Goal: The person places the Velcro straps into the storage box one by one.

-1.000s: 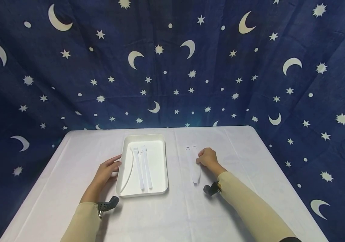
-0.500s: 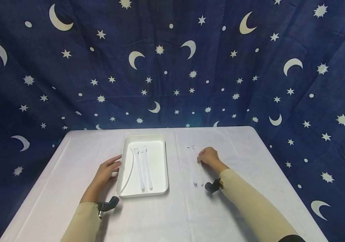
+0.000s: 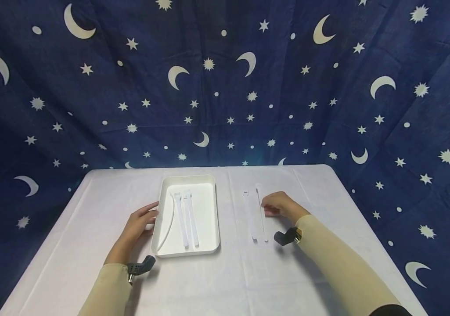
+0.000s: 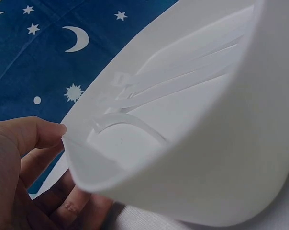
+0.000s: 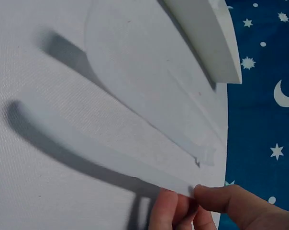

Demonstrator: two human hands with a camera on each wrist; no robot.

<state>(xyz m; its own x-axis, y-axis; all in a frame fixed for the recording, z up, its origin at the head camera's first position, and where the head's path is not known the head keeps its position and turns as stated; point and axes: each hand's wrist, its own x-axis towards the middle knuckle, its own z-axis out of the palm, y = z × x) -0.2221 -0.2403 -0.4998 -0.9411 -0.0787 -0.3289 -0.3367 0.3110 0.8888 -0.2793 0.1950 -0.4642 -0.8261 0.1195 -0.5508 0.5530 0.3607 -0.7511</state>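
Note:
My right hand [image 3: 281, 205] pinches a white, flat strap-like cable tie [image 5: 96, 148] between thumb and fingertips. Seen from the head, the tie stands on its edge as a thin line. Just left of it, a second white cable tie [image 3: 250, 217] with a slotted head lies on the cloth. At the left side of a shallow white tray [image 3: 209, 219], my left hand [image 3: 135, 223] rests its fingers against the outer rim. Inside the tray lie several similar cable ties [image 3: 181, 219], one of them curved along the left wall [image 3: 167, 226] side.
A white cloth [image 3: 228, 285] covers the table. Behind the table hangs a dark blue curtain [image 3: 225, 136] with moons and stars. A black wrist camera sits on each forearm, the right one [image 3: 286, 237] close to the held tie's lower end.
My right hand has shifted slightly right, drawing the pinched tie away from the one beside it and turning it onto its edge. My left hand and the tray stay put.

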